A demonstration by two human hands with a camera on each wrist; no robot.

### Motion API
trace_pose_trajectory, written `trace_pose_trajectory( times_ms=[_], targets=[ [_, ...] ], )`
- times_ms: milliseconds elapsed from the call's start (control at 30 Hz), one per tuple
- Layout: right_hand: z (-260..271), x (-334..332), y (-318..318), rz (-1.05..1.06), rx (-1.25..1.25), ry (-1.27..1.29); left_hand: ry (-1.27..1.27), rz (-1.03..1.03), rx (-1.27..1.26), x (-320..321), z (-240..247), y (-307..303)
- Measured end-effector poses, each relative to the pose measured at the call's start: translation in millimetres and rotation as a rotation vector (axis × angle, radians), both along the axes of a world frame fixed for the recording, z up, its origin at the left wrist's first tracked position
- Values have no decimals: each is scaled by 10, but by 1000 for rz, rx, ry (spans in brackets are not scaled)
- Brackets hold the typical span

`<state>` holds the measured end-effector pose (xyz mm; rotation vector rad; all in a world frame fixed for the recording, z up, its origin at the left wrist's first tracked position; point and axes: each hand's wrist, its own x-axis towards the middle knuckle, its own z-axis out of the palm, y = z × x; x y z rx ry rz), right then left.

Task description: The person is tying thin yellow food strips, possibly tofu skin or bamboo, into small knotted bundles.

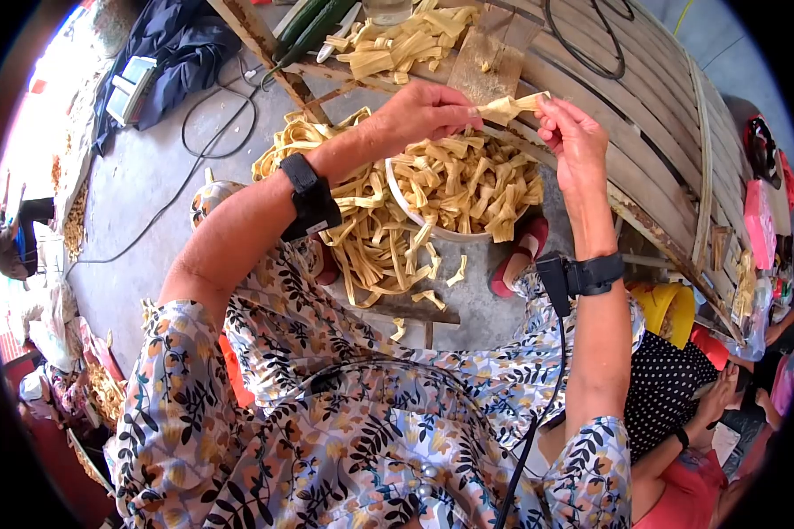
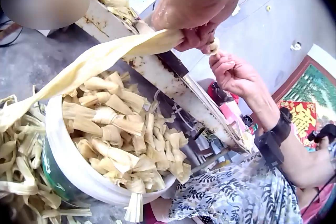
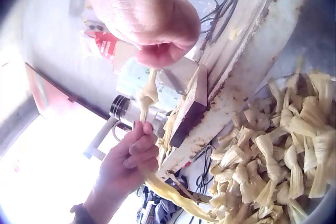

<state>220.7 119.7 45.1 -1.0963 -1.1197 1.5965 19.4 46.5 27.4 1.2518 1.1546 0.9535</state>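
A knotted pale yellow strip (image 1: 507, 108) is stretched between both hands above a full bucket. My left hand (image 1: 423, 115) pinches one side of it, and a long flat tail (image 2: 94, 65) runs down from that hand in the left wrist view. The thumb and fingertips of my right hand (image 1: 575, 137) pinch the other end. Seen from the right wrist, the knot (image 3: 148, 95) sits in the gap between the two hands. Many knotted pieces (image 2: 118, 124) fill the white-rimmed bucket (image 2: 68, 155) below. Loose long strips (image 1: 362, 238) lie in a heap beside it.
A slatted wooden surface (image 1: 653, 132) with a rusty edge lies beyond the bucket, bearing a small board (image 1: 485, 66), more yellow pieces (image 1: 397, 44) and cucumbers (image 1: 313, 31). Some knotted pieces (image 1: 430, 300) are on the floor near the feet. A yellow container (image 1: 666, 310) stands at right, near other people.
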Motion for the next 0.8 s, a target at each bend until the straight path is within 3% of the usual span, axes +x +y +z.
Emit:
trace_pose_trajectory(
  times_ms=[200,233,367,500,600,733,800],
  targets=[
    [39,58,-10,146,-14,-158,17,17,26,-14,-43,-44],
    [22,42,-16,275,-61,-188,32,21,66,-12,-55,-55],
    [-65,-145,-182,379,-189,-40,129,51,177,52,-26,-32],
    [-175,-199,-149,305,-10,16,136,38,156,41,21,-10],
    [-94,-150,-151,312,-3,55,-226,-14,-58,-31,-14,30],
    [-97,-148,-170,378,-50,99,-479,-128,-245,-108,-39,63],
    [-28,-172,-203,414,-103,84,-449,-96,-279,-92,-42,25]
  ],
)
